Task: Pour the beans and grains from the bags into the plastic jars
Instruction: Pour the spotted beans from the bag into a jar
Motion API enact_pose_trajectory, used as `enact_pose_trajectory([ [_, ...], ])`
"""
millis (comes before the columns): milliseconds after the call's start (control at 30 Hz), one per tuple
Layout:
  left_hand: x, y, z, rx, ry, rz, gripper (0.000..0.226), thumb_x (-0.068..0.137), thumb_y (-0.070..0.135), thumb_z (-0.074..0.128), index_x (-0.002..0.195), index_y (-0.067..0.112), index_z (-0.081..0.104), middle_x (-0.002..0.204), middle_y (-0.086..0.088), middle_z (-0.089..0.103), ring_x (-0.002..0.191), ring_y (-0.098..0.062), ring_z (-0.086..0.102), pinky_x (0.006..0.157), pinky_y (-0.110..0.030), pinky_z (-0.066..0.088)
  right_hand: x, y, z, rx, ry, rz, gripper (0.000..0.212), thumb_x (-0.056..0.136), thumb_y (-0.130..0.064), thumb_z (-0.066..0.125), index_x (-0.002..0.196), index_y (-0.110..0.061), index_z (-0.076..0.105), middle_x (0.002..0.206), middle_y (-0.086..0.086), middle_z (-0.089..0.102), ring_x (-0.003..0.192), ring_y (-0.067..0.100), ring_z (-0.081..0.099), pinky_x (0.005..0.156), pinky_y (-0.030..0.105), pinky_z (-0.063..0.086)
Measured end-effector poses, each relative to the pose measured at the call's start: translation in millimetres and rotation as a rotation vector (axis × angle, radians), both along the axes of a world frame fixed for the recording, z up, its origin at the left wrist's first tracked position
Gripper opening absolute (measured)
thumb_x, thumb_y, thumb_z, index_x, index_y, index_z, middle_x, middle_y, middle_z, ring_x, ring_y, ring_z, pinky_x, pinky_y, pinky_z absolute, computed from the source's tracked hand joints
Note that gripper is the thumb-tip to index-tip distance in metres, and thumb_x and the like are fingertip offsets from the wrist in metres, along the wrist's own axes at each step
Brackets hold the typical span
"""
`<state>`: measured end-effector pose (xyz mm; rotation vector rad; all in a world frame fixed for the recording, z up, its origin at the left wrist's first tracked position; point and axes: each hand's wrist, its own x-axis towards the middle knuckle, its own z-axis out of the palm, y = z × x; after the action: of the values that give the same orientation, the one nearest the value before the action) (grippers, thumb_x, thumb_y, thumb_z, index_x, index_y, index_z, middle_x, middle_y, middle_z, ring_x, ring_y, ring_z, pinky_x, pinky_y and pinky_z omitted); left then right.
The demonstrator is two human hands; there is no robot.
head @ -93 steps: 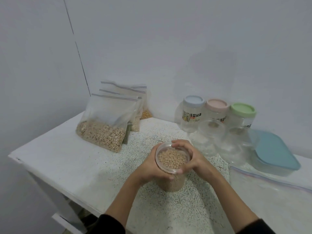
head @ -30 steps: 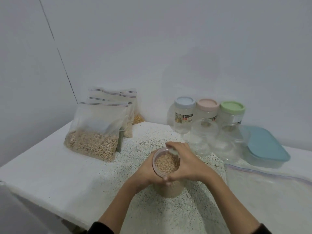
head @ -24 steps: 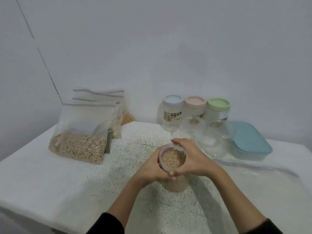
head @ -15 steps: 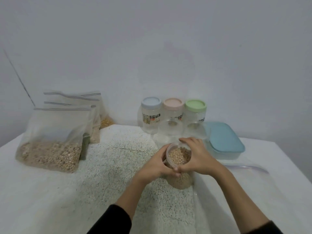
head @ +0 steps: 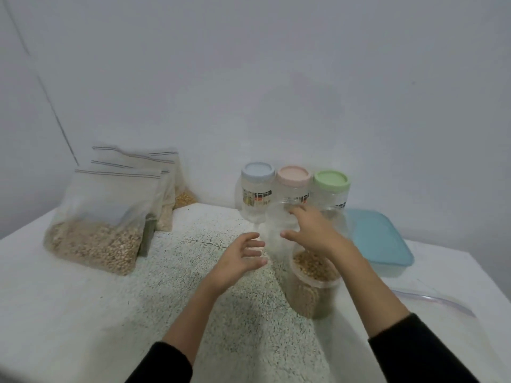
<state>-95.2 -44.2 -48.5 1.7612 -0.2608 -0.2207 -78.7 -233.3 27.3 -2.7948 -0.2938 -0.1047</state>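
Observation:
An open clear jar (head: 309,294) full of beige beans stands on the white table (head: 83,313), with neither hand on it. My right hand (head: 312,230) reaches past it, fingers spread, at the rim of an empty clear jar (head: 273,225); I cannot tell whether it touches. My left hand (head: 237,261) hovers with relaxed fingers just left of both jars and holds nothing. A zip bag of beige beans (head: 96,233) leans at the left, with more bags of grains (head: 166,189) behind it.
Three empty lidded jars stand against the wall: blue lid (head: 257,172), pink lid (head: 293,176), green lid (head: 331,181). A box with a blue lid (head: 378,239) lies to their right. An empty zip bag (head: 442,308) lies flat at the right front.
Both hands have let go of the filled jar, which now stands alone. My right hand has moved forward to the empty clear jar and my left hand has opened beside it.

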Motion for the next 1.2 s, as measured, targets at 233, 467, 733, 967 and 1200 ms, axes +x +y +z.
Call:
enact_pose_trajectory([
  [233, 12.6, 52.5, 2.8, -0.026, 0.003, 0.096, 0.051, 0.086, 0.009, 0.068, 0.132, 0.015, 0.046, 0.117, -0.001, 0.063, 0.100, -0.014, 0.064, 0.081, -0.021, 0.053, 39.2, 45.6, -12.3, -0.231, 0.191, -0.241, 0.084, 0.093, -0.048, 0.050, 0.150, -0.004, 0.008, 0.157, 0.024, 0.000, 0.144, 0.042, 0.002, 0.115, 0.054, 0.010],
  [467, 19.1, 96.5, -8.3, 0.049, 0.007, 0.137, 0.066, 0.079, 0.012, 0.076, 0.136, 0.017, 0.041, 0.128, 0.003, 0.054, 0.118, -0.018, 0.053, 0.091, -0.030, 0.049, 34.8, 107.5, -16.2, -0.244, 0.096, -0.107, 0.070, 0.091, -0.045, 0.055, 0.147, -0.013, 0.026, 0.154, 0.017, 0.020, 0.141, 0.036, 0.019, 0.114, 0.053, 0.022],
  [733, 3.3, 122.1, -29.6, -0.150, -0.016, 0.147, 0.116, 0.065, 0.003, 0.086, 0.138, 0.046, 0.008, 0.137, 0.006, 0.033, 0.118, -0.014, 0.051, 0.084, -0.028, 0.055, -19.0, 187.6, -48.5, 0.011, -0.303, 0.001, 0.076, 0.063, -0.077, 0.055, 0.114, -0.023, 0.067, 0.116, 0.004, 0.058, 0.108, 0.023, 0.048, 0.081, 0.037, 0.041],
  [967, 5.9, 131.2, -32.9, -0.130, -0.090, 0.236, 0.106, 0.042, 0.035, 0.086, 0.135, 0.028, 0.037, 0.133, 0.005, 0.048, 0.125, -0.009, 0.047, 0.102, -0.031, 0.045, -25.1, 205.3, -72.1, 0.814, -0.043, -0.232, 0.125, 0.046, -0.043, 0.092, 0.145, -0.018, 0.020, 0.142, 0.002, 0.029, 0.129, 0.018, 0.032, 0.107, 0.029, 0.031],
  [1200, 9.3, 135.5, -34.4, -0.092, -0.089, 0.213, 0.105, 0.037, 0.032, 0.085, 0.132, 0.023, 0.041, 0.131, 0.006, 0.049, 0.123, -0.008, 0.048, 0.096, -0.019, 0.044, -21.4, 201.8, -82.6, 0.755, -0.148, -0.234, 0.114, 0.040, -0.053, 0.089, 0.136, -0.023, 0.037, 0.126, -0.006, 0.049, 0.113, 0.011, 0.048, 0.098, 0.032, 0.044],
])
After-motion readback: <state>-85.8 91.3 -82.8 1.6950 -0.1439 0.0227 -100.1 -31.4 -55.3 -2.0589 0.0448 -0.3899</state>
